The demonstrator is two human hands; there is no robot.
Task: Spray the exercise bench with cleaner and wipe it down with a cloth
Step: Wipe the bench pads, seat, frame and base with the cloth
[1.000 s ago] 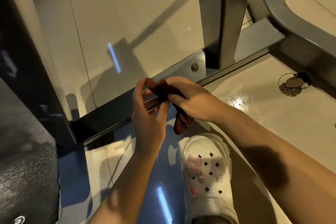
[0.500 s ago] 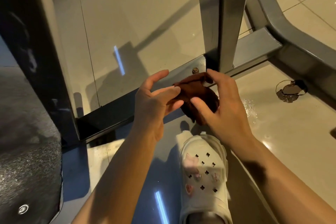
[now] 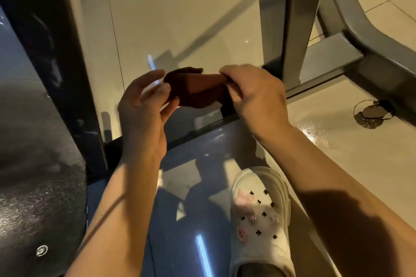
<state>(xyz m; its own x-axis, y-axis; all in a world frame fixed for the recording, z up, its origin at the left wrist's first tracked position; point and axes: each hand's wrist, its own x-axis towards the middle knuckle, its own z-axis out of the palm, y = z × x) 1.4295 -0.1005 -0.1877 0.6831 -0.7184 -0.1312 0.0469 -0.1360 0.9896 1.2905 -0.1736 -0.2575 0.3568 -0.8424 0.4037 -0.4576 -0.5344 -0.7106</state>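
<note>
Matt brown cloth point(image 3: 198, 91), glossy tiled floor point(image 3: 191, 18), smooth grey metal frame point(image 3: 290, 18).

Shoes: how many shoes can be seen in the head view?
1. A white perforated clog shoe with pink charms is on the floor at lower right, below the right hand. A second shoe may be hidden.

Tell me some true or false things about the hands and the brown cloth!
1. Both hands hold the cloth. True: the left hand and the right hand each have an end.
2. The cloth lies on the floor. False: it is held up in the air.
3. A white shoe is below the hands. True.
4. The right hand holds a spray bottle. False: it pinches only the cloth.
</note>
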